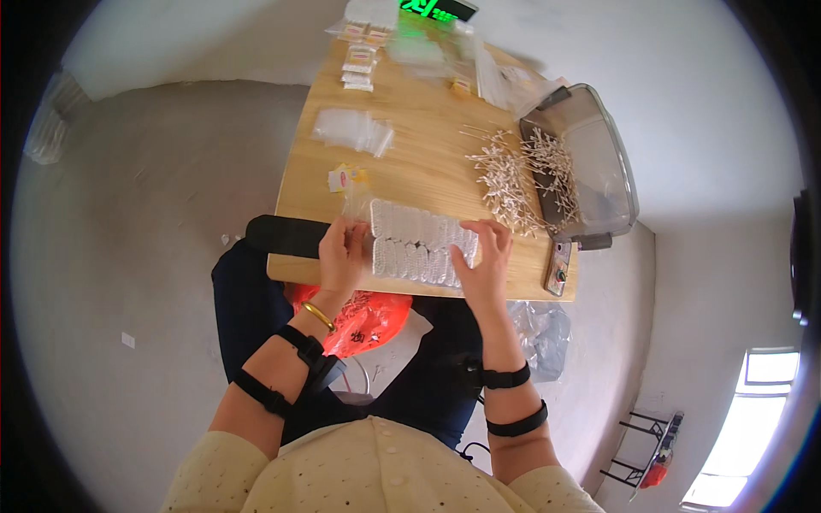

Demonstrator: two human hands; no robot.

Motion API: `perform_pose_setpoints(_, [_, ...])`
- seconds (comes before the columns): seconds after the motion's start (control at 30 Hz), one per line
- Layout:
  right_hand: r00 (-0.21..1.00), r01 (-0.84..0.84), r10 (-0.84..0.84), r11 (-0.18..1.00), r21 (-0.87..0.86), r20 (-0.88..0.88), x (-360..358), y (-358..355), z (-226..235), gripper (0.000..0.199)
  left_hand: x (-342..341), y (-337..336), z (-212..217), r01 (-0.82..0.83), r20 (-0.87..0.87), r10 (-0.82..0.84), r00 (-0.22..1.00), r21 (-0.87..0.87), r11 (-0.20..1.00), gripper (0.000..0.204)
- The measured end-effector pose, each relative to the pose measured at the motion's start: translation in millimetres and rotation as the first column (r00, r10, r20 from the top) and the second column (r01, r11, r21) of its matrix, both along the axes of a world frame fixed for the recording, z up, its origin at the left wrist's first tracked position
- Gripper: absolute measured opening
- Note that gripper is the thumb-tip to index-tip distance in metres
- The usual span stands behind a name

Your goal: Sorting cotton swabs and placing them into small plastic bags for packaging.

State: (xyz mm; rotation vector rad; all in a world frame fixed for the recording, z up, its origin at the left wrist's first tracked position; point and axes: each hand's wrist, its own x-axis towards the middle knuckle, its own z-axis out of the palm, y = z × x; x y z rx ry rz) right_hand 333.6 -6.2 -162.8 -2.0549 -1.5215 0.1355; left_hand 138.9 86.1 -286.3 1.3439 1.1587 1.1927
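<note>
Packets [419,248], small and clear, laid in two flat rows at near table [428,162] edge; probably light, soft, slippery. Left hand [342,255] pinching left end; right hand [486,256] spread flat on right end. Best gripped at edges.

Between your hands lies a flat stack of small clear packets [416,243] — silvery-white, ranked in two close rows, slanting slightly down to your right — resting near the wooden table's front edge.
</note>
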Motion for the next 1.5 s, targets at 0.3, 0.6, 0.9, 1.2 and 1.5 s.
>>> perform_pose_setpoints(0.3, [0.997, 0.047, -0.053, 0.993, -0.107, -0.054, 32, -43, -13, 0.044, -1, 0, -1, 0.032, -0.189, 0.004, 0.982, 0.186, 0.982, 0.016])
perform_pose_setpoints(0.6, [0.986, 0.019, -0.028, 0.998, -0.059, -0.164, 23, -40, -20, 0.047, 0, -2, 4, 0.051, -0.289, 0.024, 0.957, 0.248, 0.967, 0.016])
perform_pose_setpoints(0.9, [0.985, -0.008, 0.003, 1.0, -0.027, -0.172, 15, -35, -22, 0.046, 1, -2, 6, 0.079, -0.335, 0.02, 0.942, 0.278, 0.957, 0.016])
perform_pose_setpoints(1.2, [0.997, -0.025, 0.026, 1.0, 0.017, -0.076, 9, -29, -24, 0.043, 1, -2, 3, 0.09, -0.359, 0.026, 0.933, 0.303, 0.949, 0.015])
perform_pose_setpoints(1.5, [0.997, -0.054, 0.055, 0.998, 0.017, -0.047, 2, -21, -22, 0.044, 2, -1, 2, 0.077, -0.355, 0.04, 0.934, 0.309, 0.948, 0.013])
